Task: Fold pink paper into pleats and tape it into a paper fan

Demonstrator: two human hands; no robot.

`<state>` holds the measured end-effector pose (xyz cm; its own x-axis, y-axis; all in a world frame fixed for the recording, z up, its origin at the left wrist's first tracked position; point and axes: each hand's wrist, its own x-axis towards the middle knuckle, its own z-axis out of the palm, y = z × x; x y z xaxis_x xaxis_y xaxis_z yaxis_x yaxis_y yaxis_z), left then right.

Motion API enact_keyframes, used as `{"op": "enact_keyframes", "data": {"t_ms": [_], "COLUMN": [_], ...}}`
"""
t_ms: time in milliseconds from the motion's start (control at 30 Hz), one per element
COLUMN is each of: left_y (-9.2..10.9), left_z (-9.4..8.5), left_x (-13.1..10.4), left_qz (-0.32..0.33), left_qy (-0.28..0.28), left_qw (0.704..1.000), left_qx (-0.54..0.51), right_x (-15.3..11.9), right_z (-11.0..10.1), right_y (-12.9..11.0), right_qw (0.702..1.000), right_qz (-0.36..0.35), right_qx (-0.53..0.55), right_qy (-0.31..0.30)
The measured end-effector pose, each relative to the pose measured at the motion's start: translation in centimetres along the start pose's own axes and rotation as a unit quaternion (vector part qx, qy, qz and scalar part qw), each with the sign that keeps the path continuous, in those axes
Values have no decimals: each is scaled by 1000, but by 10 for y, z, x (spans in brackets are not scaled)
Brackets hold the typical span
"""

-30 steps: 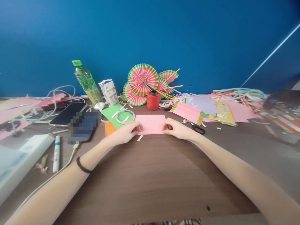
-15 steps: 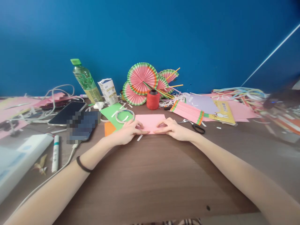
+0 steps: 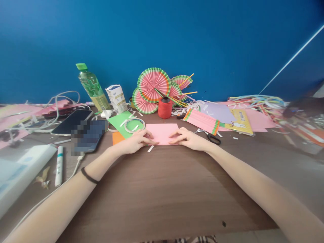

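Note:
A sheet of pink paper (image 3: 164, 132) lies flat on the brown table between both hands. At its left end, my left hand (image 3: 137, 140) has its thumb and fingers on the near edge. My right hand (image 3: 188, 139) touches the near right corner the same way, thumb and fingertips at the edge. Green paper (image 3: 118, 118) with a roll of tape (image 3: 134, 125) on it lies just beyond my left hand, and orange paper (image 3: 117, 137) shows beneath. Black-handled scissors (image 3: 214, 139) rest right of my right hand, near a pleated pink strip (image 3: 201, 120).
Pleated fans (image 3: 154, 85) and a red thread spool (image 3: 165, 108) stand behind the paper. A green bottle (image 3: 92, 87), a carton (image 3: 116, 98), phones (image 3: 72, 122) and a white marker (image 3: 59, 166) are at left. A yellow packet (image 3: 239, 121) lies at right.
My left hand's fingertips have slid slightly left along the near edge of the pink paper. My right hand has barely moved.

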<state>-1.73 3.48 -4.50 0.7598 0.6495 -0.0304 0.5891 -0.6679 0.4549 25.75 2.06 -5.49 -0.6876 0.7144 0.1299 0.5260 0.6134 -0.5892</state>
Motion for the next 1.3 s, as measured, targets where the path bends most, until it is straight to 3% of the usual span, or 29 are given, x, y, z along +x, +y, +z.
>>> {"op": "enact_keyframes", "data": {"t_ms": [233, 433, 600, 867, 1100, 1300], "left_y": [9, 6, 10, 18, -5, -22], "left_z": [-4, -1, 0, 4, -16, -29], "left_x": [-3, -3, -3, -2, -8, -13], "left_qz": [0, 26, -18, -104, -134, -103], "left_qy": [-3, 59, 95, 87, 54, 115], "left_qw": [1000, 998, 995, 989, 985, 987], "left_qx": [8, 11, 11, 53, 95, 34], "right_x": [-2, -2, -2, -2, -1, 0], "right_z": [-4, -7, -5, -1, -4, -7], "right_y": [-4, -6, -6, 1, 8, 2], "right_qw": [1000, 998, 993, 980, 961, 955], "right_qz": [-1, -23, -30, -23, 15, -1], "right_qx": [-32, -50, -81, -89, -133, -104], "right_qy": [-1, 11, 75, 175, 241, 278]}}
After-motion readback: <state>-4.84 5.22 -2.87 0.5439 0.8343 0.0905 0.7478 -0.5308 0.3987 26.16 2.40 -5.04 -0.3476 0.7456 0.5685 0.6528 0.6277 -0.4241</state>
